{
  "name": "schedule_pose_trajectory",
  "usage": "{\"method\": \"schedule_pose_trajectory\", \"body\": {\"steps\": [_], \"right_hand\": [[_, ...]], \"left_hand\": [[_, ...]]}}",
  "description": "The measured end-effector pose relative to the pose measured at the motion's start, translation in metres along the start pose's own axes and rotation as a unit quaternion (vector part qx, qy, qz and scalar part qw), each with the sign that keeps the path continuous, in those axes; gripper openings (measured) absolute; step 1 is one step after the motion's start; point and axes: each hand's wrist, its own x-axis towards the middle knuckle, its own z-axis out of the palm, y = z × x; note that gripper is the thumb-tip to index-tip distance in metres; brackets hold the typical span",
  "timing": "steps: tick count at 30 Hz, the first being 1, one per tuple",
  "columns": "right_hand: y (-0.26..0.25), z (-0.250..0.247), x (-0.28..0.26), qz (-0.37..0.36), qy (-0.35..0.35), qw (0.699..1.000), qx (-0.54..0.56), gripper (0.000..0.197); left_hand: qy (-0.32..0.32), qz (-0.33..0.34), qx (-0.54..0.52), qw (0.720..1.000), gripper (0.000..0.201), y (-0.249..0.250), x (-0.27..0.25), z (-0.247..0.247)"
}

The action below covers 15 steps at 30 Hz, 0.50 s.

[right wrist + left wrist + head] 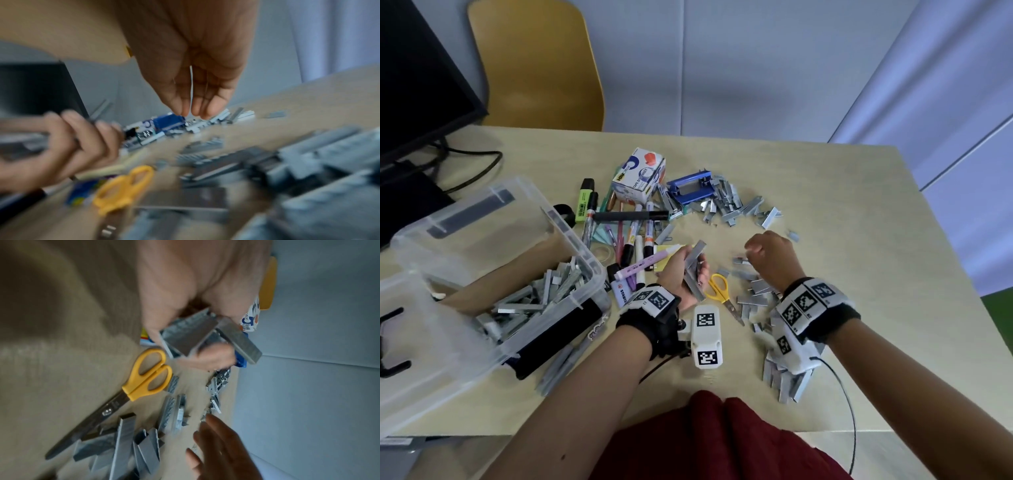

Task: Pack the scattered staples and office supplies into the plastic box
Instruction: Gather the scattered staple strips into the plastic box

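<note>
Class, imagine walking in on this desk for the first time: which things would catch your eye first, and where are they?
Probably the left hand at the centre, gripping a bundle of staple strips. Just right of it lie the yellow-handled scissors, bright among grey loose staples. At the left stands the clear plastic box, already partly filled with staples.

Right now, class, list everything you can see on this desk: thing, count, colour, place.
Plastic box: one, clear, left, part-filled with staples.
Loose staple strips: many, grey, desk's far middle and near right.
Scissors: one, yellow handles, between the hands.
Pens and markers: several, mixed colours, beside the box.
Tape dispenser carton: one, white and blue, far middle.
Monitor: one, black, far left.
Chair: one, yellow, behind the desk.
Left hand: grips staple strips.
Right hand: over the staples; grip unclear.
</note>
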Motion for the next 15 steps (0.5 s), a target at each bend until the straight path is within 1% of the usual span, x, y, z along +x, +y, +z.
{"method": "schedule_pose_trajectory", "body": {"steps": [3, 4, 7, 11, 13, 15], "right_hand": [[0.017, 0.005, 0.006, -0.006, -0.082, 0.993, -0.079, 0.044], [0.018, 0.007, 0.007, -0.013, -0.102, 0.99, -0.101, 0.046], [0.014, 0.012, 0.006, -0.038, -0.12, 0.982, -0.138, 0.032], [0.008, 0.014, 0.008, -0.044, -0.127, 0.982, -0.134, 0.024], [0.009, 0.014, 0.009, -0.03, -0.121, 0.985, -0.12, 0.02], [0.009, 0.011, 0.009, -0.003, -0.098, 0.992, -0.08, 0.016]], "left_hand": [[-0.039, 0.015, -0.009, 0.999, 0.041, -0.001, -0.004, 0.003], [-0.048, 0.02, 0.001, 0.999, 0.041, -0.001, -0.004, 0.003], [-0.066, 0.027, 0.03, 0.997, 0.04, -0.001, -0.004, 0.003], [-0.075, 0.035, 0.03, 0.996, 0.039, -0.001, -0.002, 0.001], [-0.076, 0.042, 0.025, 0.996, 0.036, -0.003, 0.001, 0.002], [-0.078, 0.047, 0.008, 0.996, 0.034, -0.005, 0.003, 0.003]]}}
